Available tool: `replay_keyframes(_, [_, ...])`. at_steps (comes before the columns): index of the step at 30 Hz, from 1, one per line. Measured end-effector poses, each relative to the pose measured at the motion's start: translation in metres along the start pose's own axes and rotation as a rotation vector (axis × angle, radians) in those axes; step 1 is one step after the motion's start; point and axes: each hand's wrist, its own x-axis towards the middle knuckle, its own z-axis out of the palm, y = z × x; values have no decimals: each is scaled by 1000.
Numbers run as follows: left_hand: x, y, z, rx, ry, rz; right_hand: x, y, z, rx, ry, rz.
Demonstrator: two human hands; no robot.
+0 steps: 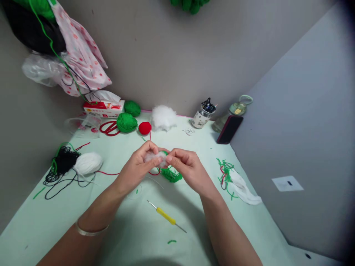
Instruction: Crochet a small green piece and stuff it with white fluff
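A small tuft of white fibre stuffing [152, 158] is between my two hands above the middle of the table. My left hand [137, 164] is closed on it from the left, thumb on top. From the right, my right hand [186, 167] pinches its other end. A bit of green yarn work [165, 152] shows behind the tuft, partly hidden by the fingers. Loose green yarn [172, 174] lies on the table just beneath my hands. Nearer to me rests a crochet hook with a yellow handle [165, 216].
At the back are green yarn balls [127, 122], a red yarn ball [145, 128], a stuffing heap [164, 117], red scissors [109, 128], a pen cup [203, 114] and a phone [230, 129]. White yarn [88, 163] and black yarn [66, 161] lie left, yarn scraps [226, 171] right.
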Motion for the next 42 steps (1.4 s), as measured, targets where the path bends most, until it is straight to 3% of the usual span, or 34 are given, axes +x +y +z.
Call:
replay_keyframes(8, [3, -10, 16, 135, 294, 181, -7, -1, 31, -292, 145, -58])
replay_keyframes(13, [-2, -11, 21, 121, 375, 184, 0, 3, 28, -14, 96, -6])
replay_keyframes(16, [-4, -12, 22, 221, 397, 201, 6, 7, 21, 88, 87, 22])
replay_keyframes(21, [-4, -6, 20, 251, 324, 129, 9, 10, 19, 73, 151, 26])
replay_keyframes(27, [-7, 10, 1, 56, -64, -46, 6, 5, 13, -32, 239, -14])
replay_keyframes(29, [-6, 10, -5, 14, -129, -54, 4, 3, 11, -57, 238, -15])
replay_keyframes(38, [2, -7, 5, -123, 24, -53, -9, -10, 8, -395, 95, -100])
replay_keyframes(42, [5, -15, 12, -31, 189, 53, -11, -9, 17, -328, 60, -66])
